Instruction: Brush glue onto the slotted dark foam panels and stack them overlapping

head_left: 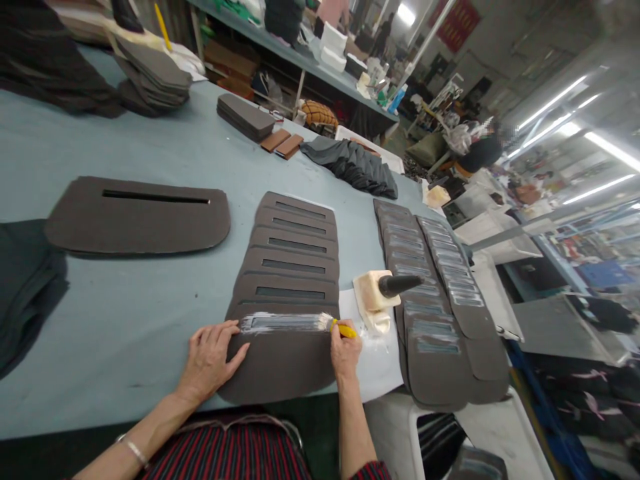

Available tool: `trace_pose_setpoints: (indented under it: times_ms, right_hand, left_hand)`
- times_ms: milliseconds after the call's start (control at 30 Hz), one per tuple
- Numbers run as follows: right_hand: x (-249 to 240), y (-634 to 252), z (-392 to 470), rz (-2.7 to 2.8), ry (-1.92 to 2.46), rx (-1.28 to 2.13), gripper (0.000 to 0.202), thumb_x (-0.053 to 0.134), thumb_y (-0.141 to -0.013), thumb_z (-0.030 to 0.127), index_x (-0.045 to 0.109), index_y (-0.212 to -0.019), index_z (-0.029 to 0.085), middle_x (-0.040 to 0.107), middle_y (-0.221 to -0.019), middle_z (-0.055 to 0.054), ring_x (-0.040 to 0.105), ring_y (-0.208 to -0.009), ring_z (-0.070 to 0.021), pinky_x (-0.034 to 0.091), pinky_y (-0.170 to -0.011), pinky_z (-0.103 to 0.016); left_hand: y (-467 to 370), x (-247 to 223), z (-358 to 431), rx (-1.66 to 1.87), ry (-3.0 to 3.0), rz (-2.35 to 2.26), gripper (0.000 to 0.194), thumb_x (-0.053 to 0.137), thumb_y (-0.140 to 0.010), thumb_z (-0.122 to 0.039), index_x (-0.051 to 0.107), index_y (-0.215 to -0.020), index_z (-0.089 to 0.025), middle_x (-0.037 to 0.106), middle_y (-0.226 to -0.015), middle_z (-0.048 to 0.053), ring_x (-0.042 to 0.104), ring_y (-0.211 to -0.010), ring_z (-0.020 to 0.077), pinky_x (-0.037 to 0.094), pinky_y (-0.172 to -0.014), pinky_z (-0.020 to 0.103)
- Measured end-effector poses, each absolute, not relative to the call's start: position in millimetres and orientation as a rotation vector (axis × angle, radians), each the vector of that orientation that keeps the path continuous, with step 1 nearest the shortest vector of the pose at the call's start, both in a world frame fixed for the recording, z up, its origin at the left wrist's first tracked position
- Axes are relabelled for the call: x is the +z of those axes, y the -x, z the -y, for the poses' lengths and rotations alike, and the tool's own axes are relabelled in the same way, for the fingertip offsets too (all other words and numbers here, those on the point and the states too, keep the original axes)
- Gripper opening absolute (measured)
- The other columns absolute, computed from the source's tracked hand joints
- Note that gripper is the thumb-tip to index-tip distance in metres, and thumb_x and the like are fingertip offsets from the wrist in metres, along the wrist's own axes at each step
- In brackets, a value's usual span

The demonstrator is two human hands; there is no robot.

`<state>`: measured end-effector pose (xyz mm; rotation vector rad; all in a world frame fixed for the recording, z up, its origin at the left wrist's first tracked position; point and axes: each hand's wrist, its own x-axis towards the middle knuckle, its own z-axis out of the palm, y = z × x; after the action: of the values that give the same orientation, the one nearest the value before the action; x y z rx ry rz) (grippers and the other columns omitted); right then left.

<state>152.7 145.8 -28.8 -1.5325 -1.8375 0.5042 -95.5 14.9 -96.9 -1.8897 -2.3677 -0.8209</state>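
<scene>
My right hand (346, 350) is closed on a yellow-handled brush (345, 329), its white bristles touching the right end of a slot in the nearest dark grey panel (280, 367). White glue-like smears surround that slot. My left hand (213, 357) lies spread, fingertips on the panel's left edge. Behind this panel, several overlapping slotted panels (295, 270) run away from me, their slots without white smears. To the right, a cream container (373, 291) with a black handle or nozzle stands on white paper (377, 363).
Overlapping panels with whitish slots (435, 320) lie at the right. A slotted panel stack (145, 223) and dark fabric (27, 287) are at the left. Farther back lie brown pieces (281, 143), grey pieces (245, 115) and dark folded fabric (350, 163). A white bin (400, 427) stands below the table edge.
</scene>
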Motion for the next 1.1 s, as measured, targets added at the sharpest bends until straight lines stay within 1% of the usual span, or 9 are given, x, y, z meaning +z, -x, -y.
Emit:
trace_pose_setpoints:
  times_ms: [167, 267, 467, 567, 667, 733, 867, 1000, 1100]
  right_hand:
    - [-28, -158, -146, 1.845, 1.519, 0.476, 0.019, 0.048, -0.087, 0.029, 0.059, -0.076, 0.018, 0.058, -0.070, -0.001, 0.052, -0.064, -0.0126, 0.040, -0.064, -0.024]
    - [-25, -133, -138, 1.785, 1.521, 0.444, 0.017, 0.048, -0.087, 0.028, 0.059, -0.078, 0.018, 0.059, -0.072, -0.002, 0.053, -0.065, -0.0134, 0.042, -0.065, -0.025]
    - [-28, -56, -103, 1.995, 1.084, 0.895, 0.016, 0.049, -0.088, 0.026, 0.062, -0.085, 0.019, 0.065, -0.079, -0.004, 0.060, -0.073, -0.0140, 0.048, -0.071, -0.025]
    - [-30, -78, -109, 1.923, 1.235, 0.891, 0.017, 0.051, -0.087, 0.030, 0.062, -0.082, 0.019, 0.065, -0.074, -0.002, 0.061, -0.068, -0.0137, 0.048, -0.067, -0.025]
    - [-27, -119, -130, 1.828, 1.477, 0.663, 0.020, 0.055, -0.084, 0.036, 0.063, -0.079, 0.018, 0.064, -0.067, -0.001, 0.058, -0.059, -0.0139, 0.045, -0.060, -0.025]
    - [-22, -132, -140, 1.777, 1.540, 0.591, 0.023, 0.056, -0.082, 0.039, 0.064, -0.082, 0.017, 0.064, -0.066, -0.002, 0.056, -0.057, -0.0141, 0.044, -0.057, -0.026]
    - [-9, -112, -145, 1.731, 1.400, 0.791, 0.028, 0.055, -0.082, 0.041, 0.066, -0.085, 0.016, 0.067, -0.073, -0.005, 0.060, -0.066, -0.0167, 0.046, -0.060, -0.027]
    - [5, -80, -147, 1.743, 1.333, 0.911, 0.024, 0.055, -0.081, 0.038, 0.066, -0.083, 0.016, 0.068, -0.082, -0.006, 0.062, -0.079, -0.0187, 0.048, -0.073, -0.029]
    - [10, -54, -147, 1.734, 1.344, 0.967, 0.019, 0.055, -0.081, 0.033, 0.064, -0.082, 0.017, 0.067, -0.082, -0.004, 0.062, -0.077, -0.0171, 0.048, -0.073, -0.027]
  left_hand:
    - [96, -96, -16, -0.825, 1.883, 2.372, 0.025, 0.058, -0.079, -0.039, 0.055, -0.098, -0.022, 0.064, -0.111, 0.010, 0.057, -0.100, 0.0270, 0.034, -0.095, 0.046]
    - [96, -95, -16, -0.842, 1.894, 2.390, 0.024, 0.058, -0.079, -0.037, 0.056, -0.097, -0.022, 0.064, -0.111, 0.010, 0.056, -0.101, 0.0267, 0.035, -0.095, 0.046]
    - [96, -91, -15, -0.826, 1.908, 2.442, 0.023, 0.057, -0.081, -0.036, 0.055, -0.099, -0.022, 0.063, -0.114, 0.009, 0.054, -0.105, 0.0267, 0.034, -0.097, 0.047]
    - [96, -90, -15, -0.826, 1.913, 2.445, 0.023, 0.056, -0.082, -0.035, 0.054, -0.100, -0.021, 0.062, -0.114, 0.010, 0.054, -0.105, 0.0266, 0.034, -0.098, 0.048]
    - [98, -88, -14, -0.842, 1.916, 2.452, 0.023, 0.055, -0.082, -0.034, 0.055, -0.101, -0.021, 0.062, -0.114, 0.010, 0.053, -0.107, 0.0266, 0.033, -0.099, 0.048]
    - [99, -87, -14, -0.862, 1.911, 2.462, 0.022, 0.055, -0.082, -0.034, 0.055, -0.100, -0.022, 0.062, -0.114, 0.010, 0.053, -0.107, 0.0263, 0.032, -0.100, 0.048]
    - [100, -79, -14, -0.923, 1.894, 2.478, 0.019, 0.053, -0.083, -0.032, 0.056, -0.100, -0.023, 0.061, -0.114, 0.009, 0.052, -0.109, 0.0260, 0.033, -0.098, 0.048]
    - [99, -70, -22, -0.939, 1.932, 2.434, 0.023, 0.050, -0.085, -0.029, 0.057, -0.106, -0.023, 0.060, -0.118, 0.009, 0.050, -0.113, 0.0258, 0.032, -0.099, 0.047]
    - [97, -69, -30, -0.858, 1.964, 2.397, 0.029, 0.047, -0.087, -0.026, 0.056, -0.114, -0.023, 0.061, -0.120, 0.010, 0.052, -0.113, 0.0267, 0.032, -0.100, 0.048]
